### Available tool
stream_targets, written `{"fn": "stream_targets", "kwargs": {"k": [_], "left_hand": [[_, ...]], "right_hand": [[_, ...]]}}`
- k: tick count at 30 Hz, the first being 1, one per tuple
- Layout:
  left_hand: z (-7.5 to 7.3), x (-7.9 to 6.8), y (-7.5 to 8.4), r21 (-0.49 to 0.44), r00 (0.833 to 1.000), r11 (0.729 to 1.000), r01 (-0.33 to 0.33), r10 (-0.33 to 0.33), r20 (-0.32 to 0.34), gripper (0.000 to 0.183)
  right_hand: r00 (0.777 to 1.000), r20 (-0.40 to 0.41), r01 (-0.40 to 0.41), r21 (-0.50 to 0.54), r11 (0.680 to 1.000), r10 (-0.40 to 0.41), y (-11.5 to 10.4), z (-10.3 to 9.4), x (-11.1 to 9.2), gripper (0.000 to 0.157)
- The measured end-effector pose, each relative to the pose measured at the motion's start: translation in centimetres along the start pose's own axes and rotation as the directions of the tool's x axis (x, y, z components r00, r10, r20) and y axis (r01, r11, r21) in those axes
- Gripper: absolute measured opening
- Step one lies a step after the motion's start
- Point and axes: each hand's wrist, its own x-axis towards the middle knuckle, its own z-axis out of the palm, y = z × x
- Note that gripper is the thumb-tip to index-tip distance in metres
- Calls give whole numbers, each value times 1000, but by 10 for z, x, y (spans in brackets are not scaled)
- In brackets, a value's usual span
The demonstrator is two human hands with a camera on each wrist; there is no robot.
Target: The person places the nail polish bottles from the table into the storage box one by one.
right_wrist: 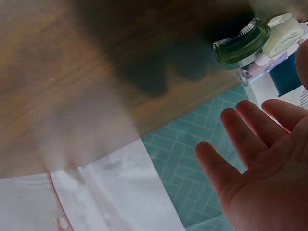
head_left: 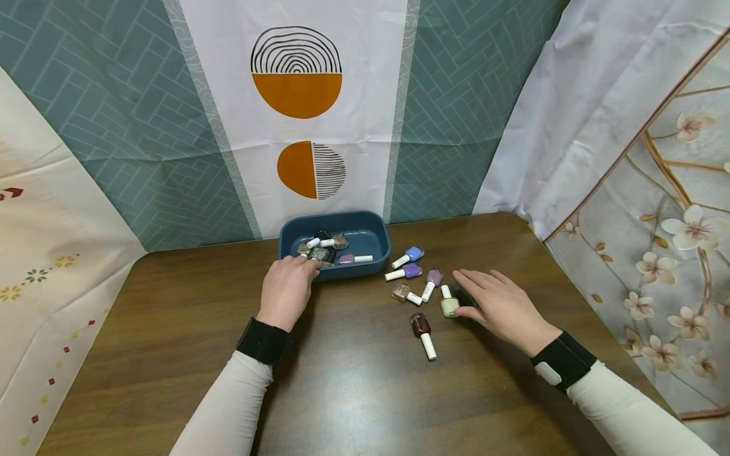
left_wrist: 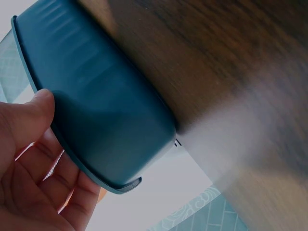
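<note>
My left hand (head_left: 287,286) grips the near left rim of a dark blue plastic bin (head_left: 383,248). In the left wrist view the thumb (left_wrist: 44,107) presses the outer wall and the fingers reach over the rim. Several nail polish bottles with white caps lie inside, one of them mauve (head_left: 346,259). My right hand (head_left: 504,307) hovers over the table with fingers extended, its thumb tip right at a pale green nail polish bottle (head_left: 450,308). In the right wrist view the palm and spread fingers hold nothing, and the bottle (right_wrist: 243,43) shows near the top right.
Right of the bin lie a blue bottle (head_left: 414,253), a purple bottle (head_left: 412,271), a mauve bottle (head_left: 435,277) and a glittery brown one (head_left: 401,291). Closer to me is a dark red bottle (head_left: 420,324). Patterned curtains (head_left: 456,114) hang behind the wooden table (head_left: 353,380).
</note>
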Motion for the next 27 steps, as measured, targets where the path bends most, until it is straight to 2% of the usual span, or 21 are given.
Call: {"fn": "stream_targets", "kwargs": {"k": [4, 10, 27], "left_hand": [[0, 0, -1, -2, 1000, 1000, 1, -1, 3, 17], [-2, 1, 1, -6, 1000, 1000, 9, -9, 13, 18], [-2, 0, 0, -19, 1000, 1000, 2, -2, -2, 16]], "right_hand": [[1000, -16, 0, -8, 1000, 0, 0, 1, -5, 80], [1000, 14, -18, -11, 1000, 18, -1, 4, -12, 80], [997, 20, -80, -36, 996, 81, -4, 8, -23, 70]]}}
